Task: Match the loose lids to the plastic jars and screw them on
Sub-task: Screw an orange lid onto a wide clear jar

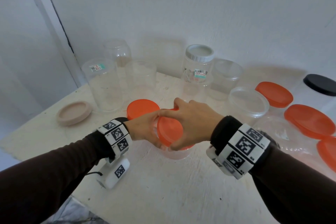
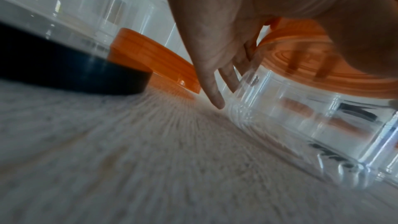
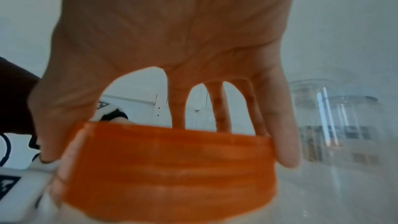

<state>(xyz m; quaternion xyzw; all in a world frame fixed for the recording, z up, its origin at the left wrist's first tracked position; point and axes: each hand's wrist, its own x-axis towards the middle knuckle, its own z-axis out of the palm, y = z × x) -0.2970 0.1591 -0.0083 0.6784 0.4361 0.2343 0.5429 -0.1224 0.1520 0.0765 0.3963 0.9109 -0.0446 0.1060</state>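
Head view, right hand (image 1: 190,123): I grip the orange lid (image 1: 170,131) by its rim.
Left hand (image 1: 143,129): I steady the thin, light, slippery clear jar (image 1: 175,153).

Head view: looks down and forward over the white painted counter (image 1: 163,187) toward its far edge and the wall. Left wrist view: very low, close to the counter surface, facing along the fingers. Right wrist view: close, beneath the palm. All three share the orange round plastic lid (image 1: 169,131) (image 2: 323,67) (image 3: 172,168).
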